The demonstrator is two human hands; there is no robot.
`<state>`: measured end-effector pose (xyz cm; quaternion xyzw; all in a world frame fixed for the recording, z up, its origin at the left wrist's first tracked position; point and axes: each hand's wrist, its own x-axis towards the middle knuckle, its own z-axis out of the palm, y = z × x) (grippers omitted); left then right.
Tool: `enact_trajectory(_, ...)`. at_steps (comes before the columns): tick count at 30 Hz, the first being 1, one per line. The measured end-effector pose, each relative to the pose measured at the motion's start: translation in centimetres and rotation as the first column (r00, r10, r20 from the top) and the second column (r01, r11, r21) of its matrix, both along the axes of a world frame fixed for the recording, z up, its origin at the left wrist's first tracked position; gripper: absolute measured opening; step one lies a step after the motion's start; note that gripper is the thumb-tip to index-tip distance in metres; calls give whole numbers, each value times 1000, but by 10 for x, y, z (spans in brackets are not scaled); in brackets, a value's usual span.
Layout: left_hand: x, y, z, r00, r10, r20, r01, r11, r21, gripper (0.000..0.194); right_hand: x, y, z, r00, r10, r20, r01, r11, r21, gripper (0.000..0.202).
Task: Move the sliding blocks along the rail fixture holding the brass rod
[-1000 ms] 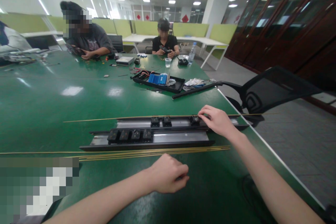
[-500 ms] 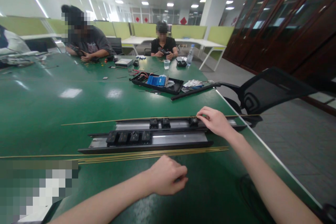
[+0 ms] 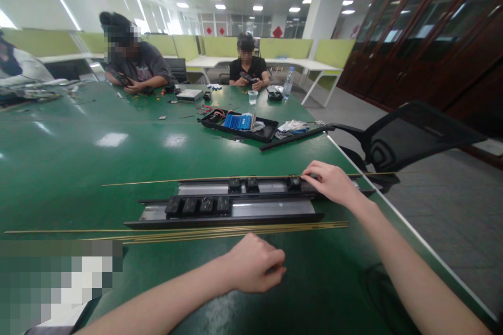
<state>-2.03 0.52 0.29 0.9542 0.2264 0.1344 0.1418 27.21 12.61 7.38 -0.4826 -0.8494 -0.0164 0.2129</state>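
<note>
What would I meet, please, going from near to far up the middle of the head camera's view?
Left hand → thin brass-coloured rods → metal channel with four black blocks → metal channel with three black blocks → black tray → clear plastic cup.

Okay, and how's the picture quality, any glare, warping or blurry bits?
Head view: white glare patches on the green tabletop, left of the black tray; cabinets at right lean, likely wide-angle distortion; coarse pixelation hides the lower left corner; fine detail on the black blocks looks soft.
</note>
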Motion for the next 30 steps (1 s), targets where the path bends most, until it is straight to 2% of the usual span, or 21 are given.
enact_trajectory(8,-2,2,-2,1000,0,20,0,1000,0,21,1,3,-1,999,-13,46,11,999,38,28)
enact_trajectory(18,-2,1,0,1000,-6,11,6,1000,3,18,4,0,9,999,-31,44,29,999,34,23)
enact_trajectory(30,-2,1,3,1000,-10,0,10,1000,7,19,10,2,9,998,-27,60,26,999,21,22)
